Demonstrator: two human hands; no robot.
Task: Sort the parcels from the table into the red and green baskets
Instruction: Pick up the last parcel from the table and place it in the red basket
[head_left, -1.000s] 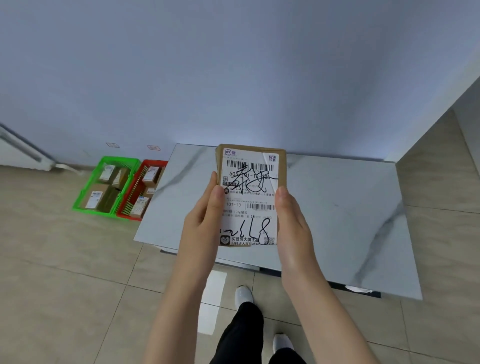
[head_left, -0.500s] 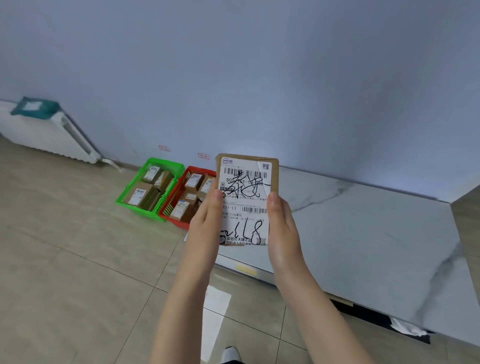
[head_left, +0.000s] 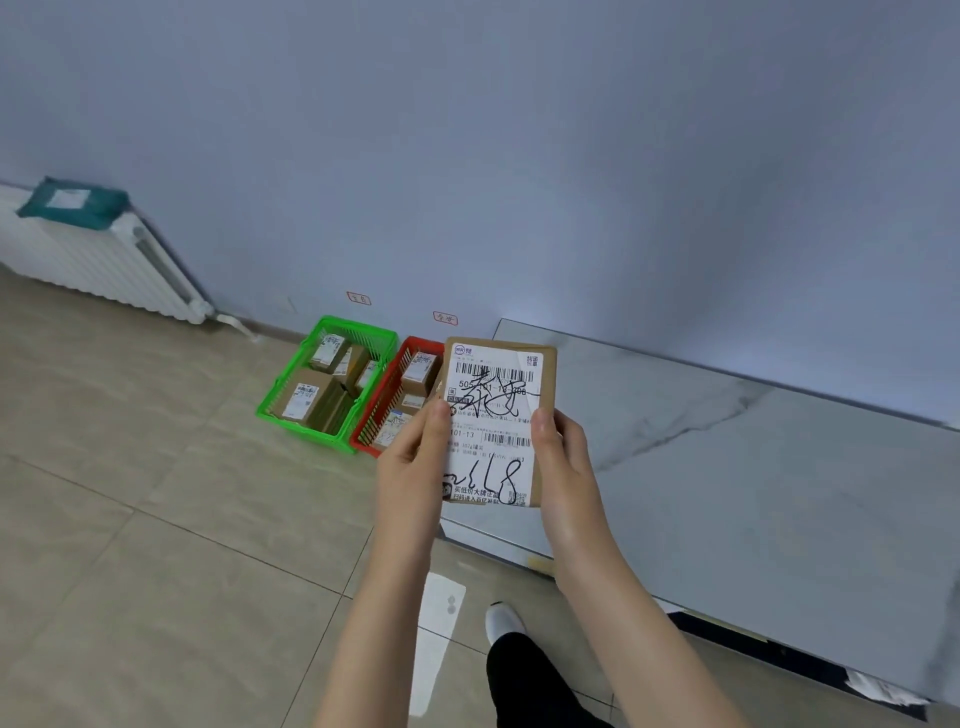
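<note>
Parcel (head_left: 498, 384), a flat cardboard box whose white shipping label carries black handwriting, held in the air between both hands with the label facing the camera. The left hand (head_left: 413, 467) grips its left edge, thumb pressed on the label and fingers hidden behind. The right hand (head_left: 563, 467) grips the right edge in the same way. The parcel sits over the near left corner of the marble-patterned table (head_left: 727, 493). The red basket (head_left: 379, 402) and green basket (head_left: 284, 376) stand just beside each other on the tiled floor by the wall, each holding several labelled boxes. At far left, a teal package (head_left: 72, 200) lies on a white radiator (head_left: 93, 254).
</note>
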